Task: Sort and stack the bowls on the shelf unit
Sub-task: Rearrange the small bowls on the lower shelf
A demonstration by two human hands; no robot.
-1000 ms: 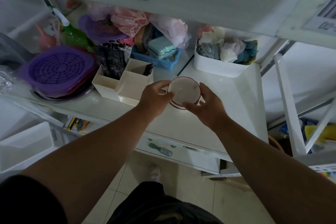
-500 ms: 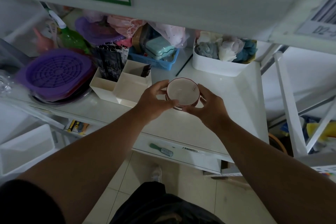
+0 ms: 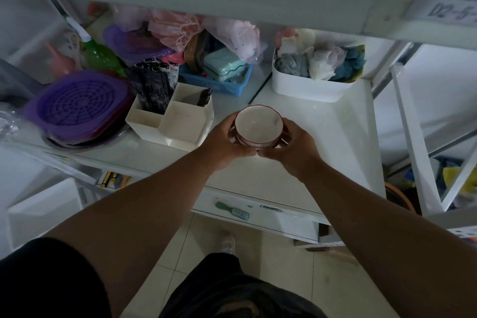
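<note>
Because the bowls are nested into one short stack, the left hand and right hand cup it from opposite sides, fingers curled round the rims and thumbs nearly meeting at the near edge. This two-sided hold probably keeps the stack from sliding apart. Stack sits over the bare white shelf, just right of the cream organiser; contact with the shelf cannot be judged.

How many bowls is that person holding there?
At least 2, possibly 3: a nested stack of bowls held between the left hand and right hand above the white shelf. Only the rims below the top bowl show, so the exact count is unclear.
</note>
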